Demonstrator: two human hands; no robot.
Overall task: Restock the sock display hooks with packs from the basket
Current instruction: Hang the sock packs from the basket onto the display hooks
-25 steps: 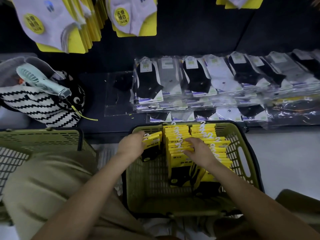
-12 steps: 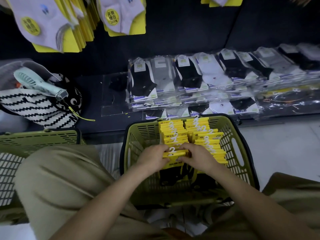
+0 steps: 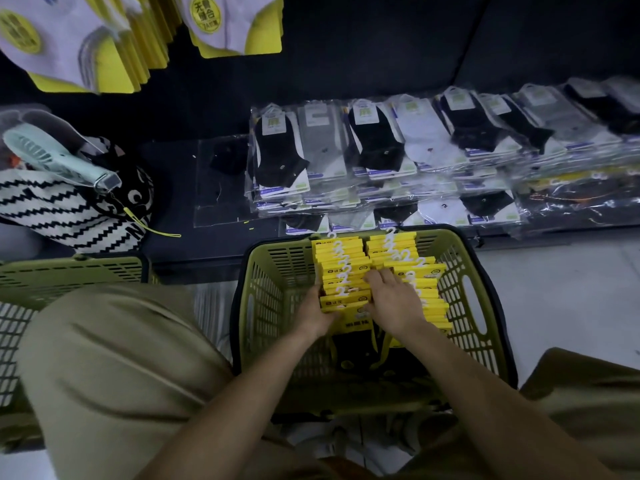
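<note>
Lifting now could snag the white hanger hooks (image 3: 346, 270) together or let middle packs slip, since the left hand (image 3: 317, 311) curls its fingers round one side of the yellow packs (image 3: 343, 301) in the basket (image 3: 277, 289) and the right hand (image 3: 396, 303) bends its fingers over the other, squeezing only the flanks. Sideways room is tight against the second row (image 3: 422, 271); straight up looks open until the hanging socks (image 3: 69, 46)

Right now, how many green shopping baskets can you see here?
2. One basket stands in front of the person, holding yellow sock packs. A second basket is at the left edge, partly hidden behind the person's knee. Others may be out of view.
</note>
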